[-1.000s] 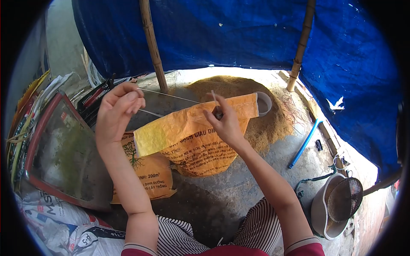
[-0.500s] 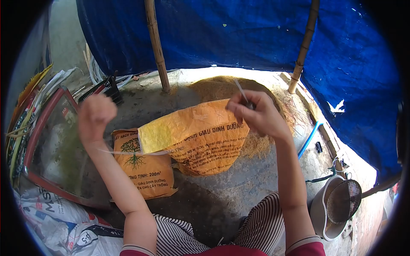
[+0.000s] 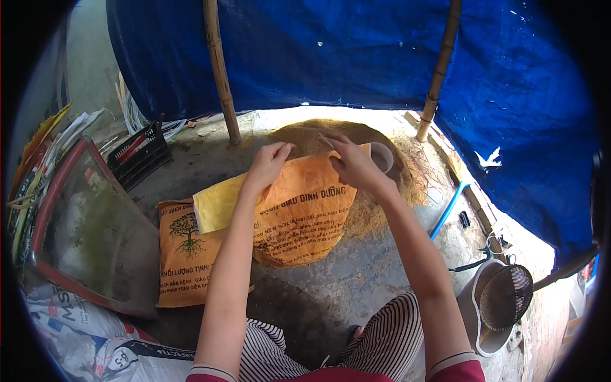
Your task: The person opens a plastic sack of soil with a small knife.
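An orange printed sack [image 3: 299, 219] with a yellow strip along its top stands full on the floor. At its upper edge, my left hand [image 3: 270, 167] has its fingers closed near the middle; what they pinch is too small to make out. My right hand [image 3: 353, 159] is at the right part of the same edge, fingers bent round something thin that I cannot make out. Another orange sack [image 3: 184, 254] with a tree print lies to the left, partly hidden by my left forearm.
Behind the sack is a grainy brown heap [image 3: 382, 137] with a pale container [image 3: 382, 156]. Bamboo poles [image 3: 223, 83] stand before a blue tarp [image 3: 331, 51]. A framed pane [image 3: 95, 223] and black crate [image 3: 140, 156] are left; a bucket [image 3: 474, 312] with a sieve [image 3: 506, 298] is right.
My left hand has moved right and down from the far left to the sack's top edge. My right hand has shifted slightly left. The view has turned a little, and the pale container now shows.
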### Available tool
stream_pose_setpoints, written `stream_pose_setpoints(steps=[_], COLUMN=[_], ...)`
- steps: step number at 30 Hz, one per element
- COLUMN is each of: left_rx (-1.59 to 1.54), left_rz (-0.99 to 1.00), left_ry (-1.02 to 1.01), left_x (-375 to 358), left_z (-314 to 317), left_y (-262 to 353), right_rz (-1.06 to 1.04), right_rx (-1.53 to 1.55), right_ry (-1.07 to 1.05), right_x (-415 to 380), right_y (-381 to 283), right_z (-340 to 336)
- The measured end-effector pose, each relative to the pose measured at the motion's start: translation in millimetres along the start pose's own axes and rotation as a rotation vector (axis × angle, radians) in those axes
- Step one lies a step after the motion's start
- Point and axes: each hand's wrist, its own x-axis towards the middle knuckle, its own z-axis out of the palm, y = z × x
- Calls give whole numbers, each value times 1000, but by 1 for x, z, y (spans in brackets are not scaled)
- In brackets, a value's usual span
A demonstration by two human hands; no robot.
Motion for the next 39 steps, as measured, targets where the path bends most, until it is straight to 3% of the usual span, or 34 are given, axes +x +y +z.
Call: stream_pose_setpoints(steps=[2, 4, 6, 8, 9, 11, 14, 16, 23, 28, 30, 32, 37, 39], left_rx=[125, 153, 185, 257, 261, 41, 95, 44, 304, 408, 421, 464, 515, 881], left_rz=[-106, -142, -188, -338, -339, -301, -140, -152, -115, -45, -64, -216, -247, 33], left_ry=[-137, -238, -341, -576, -582, -461, -340, -278, -28, 324, 335, 147, 115, 416], left_x=[4, 2, -1, 2, 1, -2, -2, -4, -12, -15, -21, -27, -31, -32], left_z=[8, 7, 2, -1, 0, -2, -16, -25, -52, -88, -104, -115, -105, -84], left_y=[-6, 3, 11, 21, 17, 8, 8, 10, 6, -14, -13, -10, -24, -16], right_rz=[181, 121, 191, 202, 214, 210, 202, 205, 263, 289, 329, 318, 360, 255], right_rx=[120, 125, 189, 207, 218, 217, 196, 177, 215, 248, 304, 324, 384, 375], right_ry=[-190, -134, -210, -183, -155, -136, -95, -70, -3, 18, -4, -14, -75, -17], right_x=[3, 5, 5, 2, 1, 0, -1, -2, -5, -5, -5, -4, -4, -7], right_y=[10, 5, 1, 0, -1, 0, 4, 2, 4, 5, 5, 7, 4, 9], right_z=[11, 7, 7, 11, 12, 10, 11, 10, 14, 17, 17, 19, 17, 20])
